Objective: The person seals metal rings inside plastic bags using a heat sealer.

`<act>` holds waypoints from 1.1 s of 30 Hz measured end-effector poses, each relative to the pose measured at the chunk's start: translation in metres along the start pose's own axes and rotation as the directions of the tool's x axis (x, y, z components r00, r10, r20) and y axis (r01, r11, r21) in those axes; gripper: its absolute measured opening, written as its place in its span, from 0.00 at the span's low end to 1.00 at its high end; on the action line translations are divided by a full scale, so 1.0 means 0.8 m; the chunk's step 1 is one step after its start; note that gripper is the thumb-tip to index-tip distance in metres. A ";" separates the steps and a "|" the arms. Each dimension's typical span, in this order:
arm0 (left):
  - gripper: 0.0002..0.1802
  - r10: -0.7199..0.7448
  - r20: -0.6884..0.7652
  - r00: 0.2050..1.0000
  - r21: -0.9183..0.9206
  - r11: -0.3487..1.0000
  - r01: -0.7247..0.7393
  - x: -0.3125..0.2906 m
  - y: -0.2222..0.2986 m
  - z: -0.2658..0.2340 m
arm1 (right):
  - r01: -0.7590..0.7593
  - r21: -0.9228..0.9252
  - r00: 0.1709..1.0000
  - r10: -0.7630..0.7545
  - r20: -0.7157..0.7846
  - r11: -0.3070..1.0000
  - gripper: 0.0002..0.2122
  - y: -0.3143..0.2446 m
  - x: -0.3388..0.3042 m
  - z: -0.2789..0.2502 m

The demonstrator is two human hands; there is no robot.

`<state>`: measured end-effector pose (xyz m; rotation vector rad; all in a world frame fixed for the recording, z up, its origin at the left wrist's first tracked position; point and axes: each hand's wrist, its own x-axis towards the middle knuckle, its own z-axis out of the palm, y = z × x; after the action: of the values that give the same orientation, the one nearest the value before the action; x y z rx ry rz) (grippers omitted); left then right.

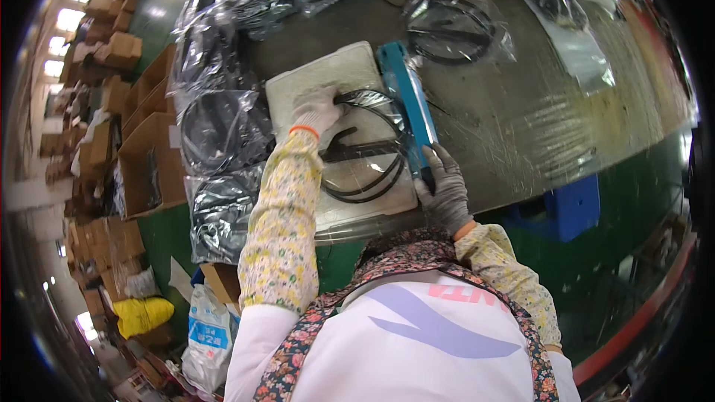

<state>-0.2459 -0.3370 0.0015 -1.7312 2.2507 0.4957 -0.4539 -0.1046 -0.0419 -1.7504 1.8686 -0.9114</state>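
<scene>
On a pale board (298, 78) lies a clear plastic bag with a coiled black hose (365, 195) inside. My left hand (320, 108), in a white glove, is closed at the far left side of the coil, pinching the bag there; the fingertips are partly hidden. Along the bag's right side stands a long blue bar-shaped bag sealer (412, 100). My right hand (447, 192), in a grey glove, grips the dark near end of the sealer, thumb on the left and fingers over the top. The bag's right edge reaches the sealer.
Bagged black hoses (223, 130) are piled along the table's left and far sides. Another bagged coil (450, 30) lies beyond the sealer, and flat clear bags (577, 56) are at the far right. Cardboard boxes (153, 164) stand at left; a blue stool (572, 208) is below the table.
</scene>
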 end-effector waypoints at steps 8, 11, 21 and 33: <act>0.25 -0.001 -0.090 0.996 -0.455 0.890 -0.040 -0.132 -0.041 -0.035 | -0.011 0.154 0.999 0.019 -0.049 0.988 0.15 0.064 -0.106 -0.075; 0.19 -0.095 -0.250 0.964 -0.759 0.637 -0.134 -0.224 -0.068 -0.040 | -0.452 0.811 0.891 0.144 0.431 0.372 0.15 0.055 -0.113 -0.069; 0.19 -0.917 -0.052 0.395 -0.605 -0.286 -0.744 -0.392 -0.121 0.067 | -0.503 0.623 0.725 -0.099 0.681 0.599 0.41 -0.299 0.102 0.163; 0.15 -0.648 0.215 0.731 -0.891 -0.437 -0.126 -0.439 -0.229 0.141 | -0.161 0.326 0.633 -0.156 0.758 0.932 0.42 -0.271 0.127 0.288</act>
<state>0.0209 -0.0238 0.0207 -3.3269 0.4983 2.7116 -0.1520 -0.2433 -0.0360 -1.5299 1.0347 -0.3357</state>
